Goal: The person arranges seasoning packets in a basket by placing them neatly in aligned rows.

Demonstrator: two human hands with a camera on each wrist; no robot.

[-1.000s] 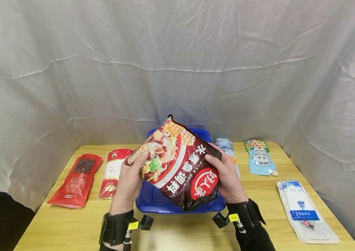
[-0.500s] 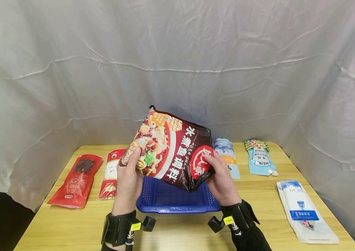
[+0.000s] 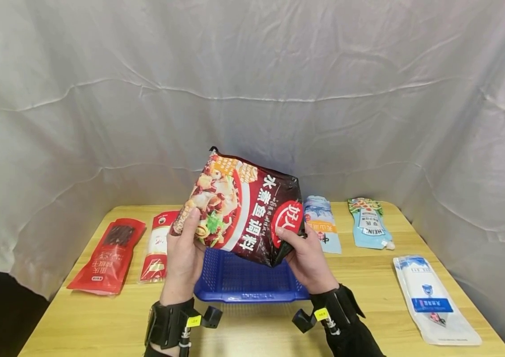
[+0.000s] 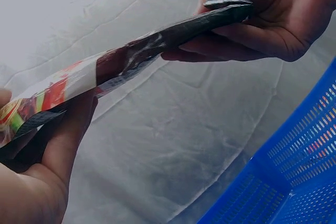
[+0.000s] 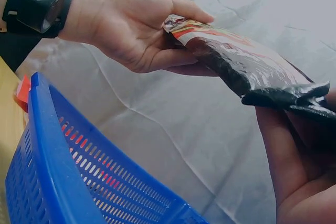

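Dark maroon glossy plastic seasoning pouch with printed food picture: flat, crinkled, held tilted in the air above the blue perforated plastic basket. Left hand pinches its 9 o'clock edge, thumb on front; right hand pinches its 4 o'clock corner. Clear air all round the pouch. Yellow wooden table: flat red packets at 9 o'clock, pale pouches at 3 o'clock.

Wooden table with blue basket, two red packets, three pale pouches
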